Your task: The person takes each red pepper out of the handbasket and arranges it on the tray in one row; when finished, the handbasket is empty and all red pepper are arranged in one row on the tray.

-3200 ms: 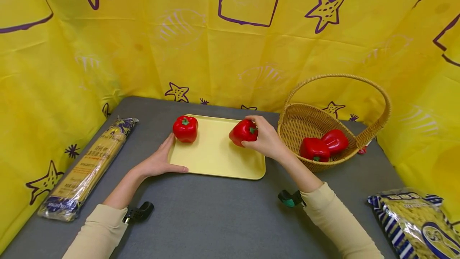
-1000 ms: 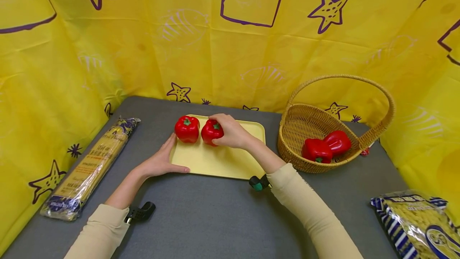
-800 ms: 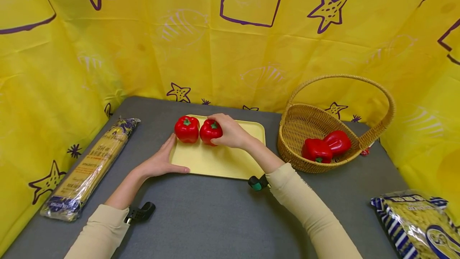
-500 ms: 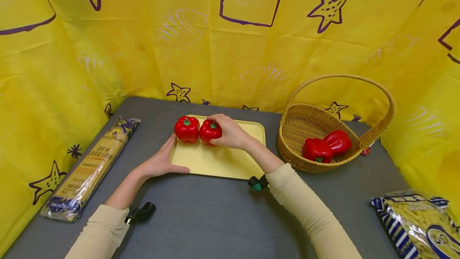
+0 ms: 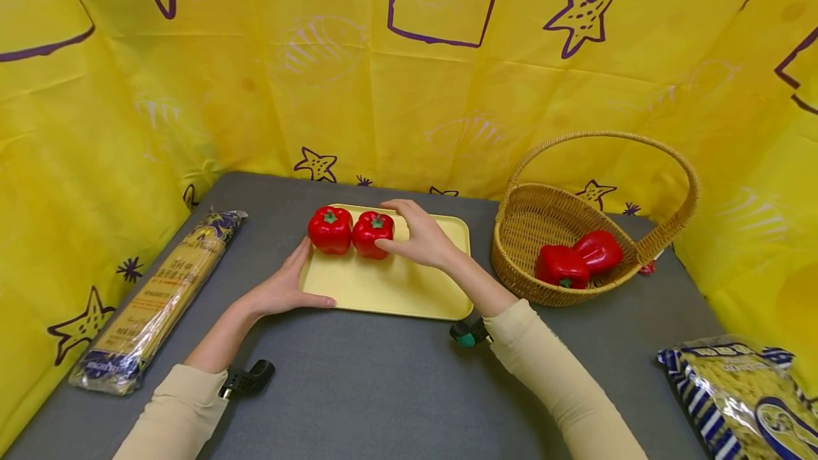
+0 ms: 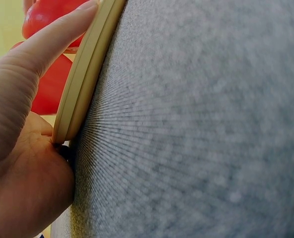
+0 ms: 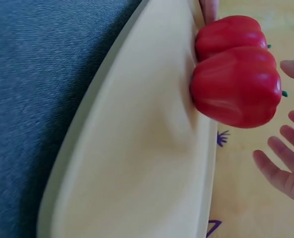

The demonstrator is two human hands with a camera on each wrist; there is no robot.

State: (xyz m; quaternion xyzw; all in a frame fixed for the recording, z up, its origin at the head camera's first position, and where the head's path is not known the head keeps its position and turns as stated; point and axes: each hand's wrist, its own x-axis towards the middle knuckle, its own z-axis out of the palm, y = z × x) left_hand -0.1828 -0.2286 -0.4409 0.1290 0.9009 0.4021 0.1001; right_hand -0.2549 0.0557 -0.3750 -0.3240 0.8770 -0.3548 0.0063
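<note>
Two red bell peppers stand side by side with green stems up on the pale yellow tray (image 5: 390, 286), the left one (image 5: 330, 230) near its back left corner and the other (image 5: 373, 234) just right of it. My right hand (image 5: 422, 238) is spread beside the right pepper, thumb overlapping its front in the head view. In the right wrist view a gap shows between those fingers and the pepper (image 7: 236, 89). My left hand (image 5: 284, 288) rests against the tray's left end, with the thumb along its front edge; the left wrist view shows the thumb (image 6: 42, 42) over the rim.
A wicker basket (image 5: 524, 233) with a tall handle stands right of the tray, holding two red peppers (image 5: 562, 266). A spaghetti packet (image 5: 160, 304) lies at the left, a pasta bag (image 5: 735, 396) at the front right. Yellow patterned cloth (image 5: 409, 105) hangs around the grey table.
My right hand carried the second pepper left across the tray and set it beside the first. It has since let go and drawn slightly right. The left hand stayed at the tray.
</note>
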